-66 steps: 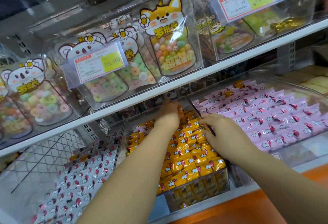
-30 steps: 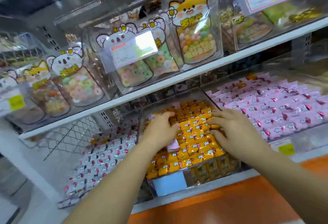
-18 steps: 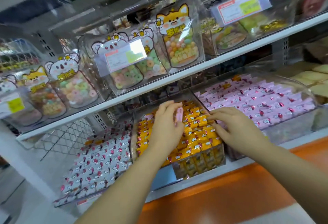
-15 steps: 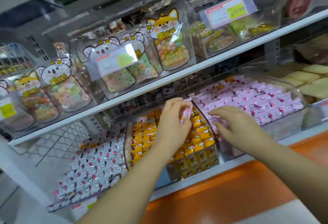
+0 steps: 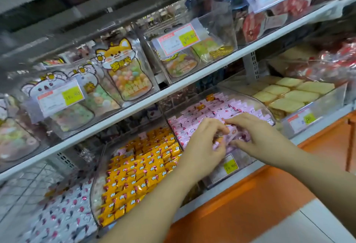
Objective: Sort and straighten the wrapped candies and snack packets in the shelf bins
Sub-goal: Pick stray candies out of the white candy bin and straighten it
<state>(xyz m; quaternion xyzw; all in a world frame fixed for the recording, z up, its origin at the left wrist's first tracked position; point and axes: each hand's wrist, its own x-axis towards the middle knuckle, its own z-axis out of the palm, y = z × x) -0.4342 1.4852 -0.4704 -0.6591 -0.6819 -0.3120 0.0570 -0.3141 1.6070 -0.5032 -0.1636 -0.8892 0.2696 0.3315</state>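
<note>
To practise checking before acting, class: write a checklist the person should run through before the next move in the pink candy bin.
1. Both the left hand and right hand over the pink candy bin: ok.
2. Candy pinched in left hand: cannot tell, blurred.
3. That bin free of strays: not ok, orange candies at its back.
4. No strays in the yellow candy bin: not ok, pink packets inside.

The scene is brightly lit. Glare is caught on the clear bins (image 5: 221,26) above the white shelf rail (image 5: 192,75); everything is smeared by motion blur, most heavily above it.
</note>
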